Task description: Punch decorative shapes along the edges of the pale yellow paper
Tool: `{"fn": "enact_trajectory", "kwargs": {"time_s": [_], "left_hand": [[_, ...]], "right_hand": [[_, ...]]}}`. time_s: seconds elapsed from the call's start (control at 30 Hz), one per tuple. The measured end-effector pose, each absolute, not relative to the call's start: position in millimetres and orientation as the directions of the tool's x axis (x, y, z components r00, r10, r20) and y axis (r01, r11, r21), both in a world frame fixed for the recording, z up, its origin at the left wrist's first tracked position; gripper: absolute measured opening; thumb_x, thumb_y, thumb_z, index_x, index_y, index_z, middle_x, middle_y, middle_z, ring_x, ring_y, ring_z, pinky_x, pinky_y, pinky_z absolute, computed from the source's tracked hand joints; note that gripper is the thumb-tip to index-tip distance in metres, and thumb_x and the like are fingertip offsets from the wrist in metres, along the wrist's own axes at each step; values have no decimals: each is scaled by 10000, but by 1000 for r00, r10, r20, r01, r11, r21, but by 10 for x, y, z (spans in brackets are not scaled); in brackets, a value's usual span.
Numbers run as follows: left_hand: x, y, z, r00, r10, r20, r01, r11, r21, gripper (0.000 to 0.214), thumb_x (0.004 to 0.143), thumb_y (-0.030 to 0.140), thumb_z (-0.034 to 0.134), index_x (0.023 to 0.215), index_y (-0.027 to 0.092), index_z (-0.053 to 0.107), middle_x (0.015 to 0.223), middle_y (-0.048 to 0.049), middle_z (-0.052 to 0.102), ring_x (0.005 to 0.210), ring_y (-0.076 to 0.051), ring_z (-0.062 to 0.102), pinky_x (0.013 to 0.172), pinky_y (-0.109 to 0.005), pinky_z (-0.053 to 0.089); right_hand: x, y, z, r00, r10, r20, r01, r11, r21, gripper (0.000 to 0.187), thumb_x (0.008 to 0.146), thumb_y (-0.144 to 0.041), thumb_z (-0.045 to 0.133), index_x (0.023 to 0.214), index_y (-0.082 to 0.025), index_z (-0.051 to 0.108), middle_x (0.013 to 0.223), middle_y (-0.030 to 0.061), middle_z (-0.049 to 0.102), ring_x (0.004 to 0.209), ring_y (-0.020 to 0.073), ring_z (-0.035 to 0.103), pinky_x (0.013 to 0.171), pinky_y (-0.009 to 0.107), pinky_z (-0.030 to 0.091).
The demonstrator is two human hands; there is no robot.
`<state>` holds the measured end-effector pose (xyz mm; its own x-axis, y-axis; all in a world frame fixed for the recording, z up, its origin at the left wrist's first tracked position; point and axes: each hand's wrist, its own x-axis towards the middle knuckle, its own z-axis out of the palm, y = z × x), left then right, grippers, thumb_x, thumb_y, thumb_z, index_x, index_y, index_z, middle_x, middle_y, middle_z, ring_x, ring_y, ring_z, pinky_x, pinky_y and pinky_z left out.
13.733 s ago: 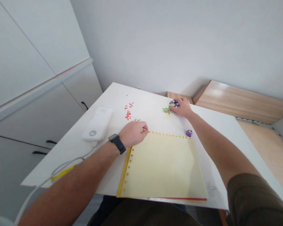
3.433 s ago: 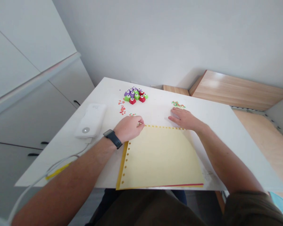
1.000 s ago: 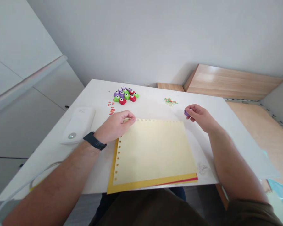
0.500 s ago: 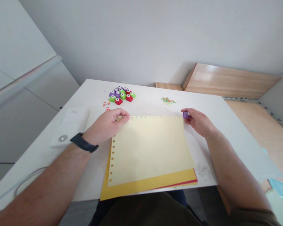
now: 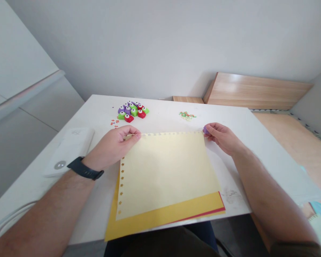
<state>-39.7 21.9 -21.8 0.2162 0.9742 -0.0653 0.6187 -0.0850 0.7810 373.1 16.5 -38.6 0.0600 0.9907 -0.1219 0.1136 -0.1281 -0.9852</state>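
Observation:
My left hand (image 5: 115, 146), with a dark watch on its wrist, pinches the far left part of a pale yellow sheet of paper (image 5: 163, 171). Star-shaped holes run down the sheet's left edge, and cut-outs line its far edge. Between the fingers of my right hand (image 5: 221, 137) is a small purple craft punch (image 5: 205, 130), at the sheet's far right corner; my fingers partly hide it. Beneath the pale sheet lie a darker yellow sheet (image 5: 139, 221) and the edge of a red one (image 5: 221, 201).
Several purple, green and red punches (image 5: 133, 112) cluster at the far left of the white table (image 5: 163, 123). Orange paper bits (image 5: 114, 122) lie near them; green and red bits (image 5: 187, 115) are piled farther right. A white box-like device (image 5: 69, 151) stands at left beside a cable (image 5: 16, 214).
My right hand has brought the purple punch onto the sheet's far right corner. My left hand still pinches the paper. The camera view has shifted slightly.

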Motion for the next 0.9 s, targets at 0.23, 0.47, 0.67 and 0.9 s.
{"fn": "enact_trajectory", "kwargs": {"time_s": [0.23, 0.47, 0.67, 0.9], "left_hand": [[-387, 218, -210, 204, 978, -41, 603, -93, 792, 366, 939, 584, 628, 1027, 235, 699, 820, 0, 731, 685, -191, 641, 586, -266, 445], [-370, 197, -153, 204, 978, -50, 614, -88, 784, 348, 947, 565, 625, 1014, 231, 697, 803, 11, 725, 669, -180, 620, 586, -261, 438], [-376, 205, -160, 199, 980, -22, 633, -111, 766, 355, 950, 572, 618, 1010, 233, 704, 799, 12, 729, 670, -183, 621, 594, -265, 437], [-380, 206, -177, 199, 980, -28, 625, -105, 774, 409, 937, 619, 611, 1024, 231, 704, 809, -2, 729, 676, -193, 631, 585, -273, 444]], "right_hand": [[3704, 131, -358, 5, 992, -126, 75, -126, -989, 468, 880, -603, 750, 1152, -223, 741, 901, 19, 630, 717, 135, 502, 600, 299, 363], [3692, 135, -355, 15, 990, -139, 57, -139, -989, 393, 804, -546, 855, 950, -202, 731, 834, 15, 612, 697, 129, 467, 599, 300, 340], [3724, 149, -369, 24, 988, -151, 82, -152, -985, 399, 796, -565, 849, 958, -214, 749, 899, 36, 657, 741, 148, 513, 606, 306, 357], [3738, 139, -359, -11, 988, -153, 37, -153, -988, 375, 803, -518, 851, 1019, -221, 773, 977, 49, 691, 792, 156, 565, 623, 304, 385]]}}
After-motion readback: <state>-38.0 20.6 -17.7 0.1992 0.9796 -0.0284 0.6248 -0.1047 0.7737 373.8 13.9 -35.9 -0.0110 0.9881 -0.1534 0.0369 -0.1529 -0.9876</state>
